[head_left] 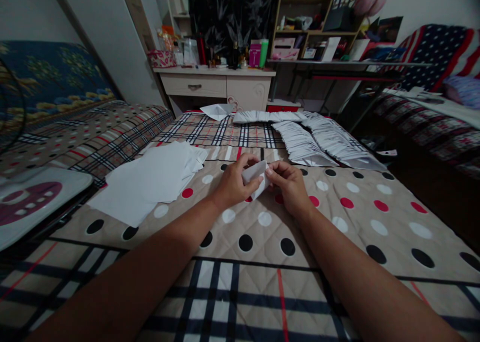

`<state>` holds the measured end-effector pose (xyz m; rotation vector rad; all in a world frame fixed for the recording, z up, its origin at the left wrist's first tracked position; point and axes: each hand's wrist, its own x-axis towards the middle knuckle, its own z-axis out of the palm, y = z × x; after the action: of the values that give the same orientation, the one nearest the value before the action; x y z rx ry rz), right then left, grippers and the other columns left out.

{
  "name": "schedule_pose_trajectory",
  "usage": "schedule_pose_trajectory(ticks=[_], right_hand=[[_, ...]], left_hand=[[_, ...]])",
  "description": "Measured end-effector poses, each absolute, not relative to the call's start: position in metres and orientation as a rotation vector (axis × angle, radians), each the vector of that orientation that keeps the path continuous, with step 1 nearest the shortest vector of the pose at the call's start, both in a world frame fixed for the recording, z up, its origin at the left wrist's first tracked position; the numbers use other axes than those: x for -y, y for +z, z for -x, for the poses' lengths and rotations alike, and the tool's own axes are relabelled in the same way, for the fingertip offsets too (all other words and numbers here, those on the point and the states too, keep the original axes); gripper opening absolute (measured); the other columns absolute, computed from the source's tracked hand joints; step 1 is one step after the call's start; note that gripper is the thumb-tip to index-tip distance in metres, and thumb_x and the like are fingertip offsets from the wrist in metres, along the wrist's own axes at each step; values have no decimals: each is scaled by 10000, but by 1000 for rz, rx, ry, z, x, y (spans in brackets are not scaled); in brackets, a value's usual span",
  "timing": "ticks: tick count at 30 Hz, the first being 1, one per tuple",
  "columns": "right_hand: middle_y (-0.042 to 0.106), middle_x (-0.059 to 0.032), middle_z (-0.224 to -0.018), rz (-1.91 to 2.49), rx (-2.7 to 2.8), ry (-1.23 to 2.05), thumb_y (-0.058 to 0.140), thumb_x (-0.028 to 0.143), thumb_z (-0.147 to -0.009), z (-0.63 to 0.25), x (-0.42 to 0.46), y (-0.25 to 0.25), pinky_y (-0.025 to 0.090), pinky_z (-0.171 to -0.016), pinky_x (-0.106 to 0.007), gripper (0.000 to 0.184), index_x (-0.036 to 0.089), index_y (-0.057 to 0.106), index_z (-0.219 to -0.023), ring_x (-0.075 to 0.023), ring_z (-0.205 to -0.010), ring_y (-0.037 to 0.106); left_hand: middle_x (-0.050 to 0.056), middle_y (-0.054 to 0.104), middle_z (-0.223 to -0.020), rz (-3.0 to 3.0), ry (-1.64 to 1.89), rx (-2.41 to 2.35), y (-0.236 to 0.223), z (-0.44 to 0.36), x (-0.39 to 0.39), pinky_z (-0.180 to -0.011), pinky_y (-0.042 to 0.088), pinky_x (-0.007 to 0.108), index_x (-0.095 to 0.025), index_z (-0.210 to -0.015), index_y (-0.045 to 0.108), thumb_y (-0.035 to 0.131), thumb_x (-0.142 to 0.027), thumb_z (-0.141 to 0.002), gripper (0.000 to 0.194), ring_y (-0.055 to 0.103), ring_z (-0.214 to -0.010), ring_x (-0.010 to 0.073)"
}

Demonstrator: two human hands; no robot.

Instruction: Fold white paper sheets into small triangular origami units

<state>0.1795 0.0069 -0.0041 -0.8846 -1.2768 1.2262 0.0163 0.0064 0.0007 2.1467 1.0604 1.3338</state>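
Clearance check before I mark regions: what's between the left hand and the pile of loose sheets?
Only bare spotted bedspread between left hand and loose sheets, per the head view.

The person's bare left forearm [153,257] slants in from eight o'clock, the bare right forearm [360,262] from four. The bare left hand [237,182] curls, thumb aimed at two o'clock; the bare right hand [291,183] sits close by, fingers bent.

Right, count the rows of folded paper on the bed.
3: the back row running across, the near row closest to the right hand, and the outer row beside it. Others may be hidden where they crowd together.
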Motion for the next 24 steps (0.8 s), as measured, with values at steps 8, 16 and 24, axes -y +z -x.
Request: schedule_pose_trajectory(ticks=[8, 16, 24], right_hand=[[539, 38, -593, 874, 1232, 1212, 746, 358, -689, -179, -7, -5, 349, -468, -221, 212, 185, 623, -696, -85, -494, 426], [543, 40, -551, 918, 1234, 1122, 789, 401, -663, -176, -5, -2, 316, -442, -221, 295, 177, 598, -645, -80, -461, 424], [531, 43, -564, 931, 1260, 1102, 777, 384, -677, -176, -6, -3, 316, -467, -226, 294, 178, 570, -643, -85, -496, 427]], left_hand=[[67, 616, -1043, -2462, 1535, -989, -3, -15, -7, -896, 505, 358, -206, -975, 510, 579, -101, -725, 279, 603, -1025, 212], [65, 643, -991, -2569, 1538, -1119, -4, -19, -5, -855, 524, 332, -198, -942, 543, 550, -127, -787, 170, 630, -978, 200], [41, 665, -946, -2365, 1705, -1110, -3, -21, -6, -841, 521, 305, -199, -867, 545, 555, -71, -769, 162, 638, -941, 172]])
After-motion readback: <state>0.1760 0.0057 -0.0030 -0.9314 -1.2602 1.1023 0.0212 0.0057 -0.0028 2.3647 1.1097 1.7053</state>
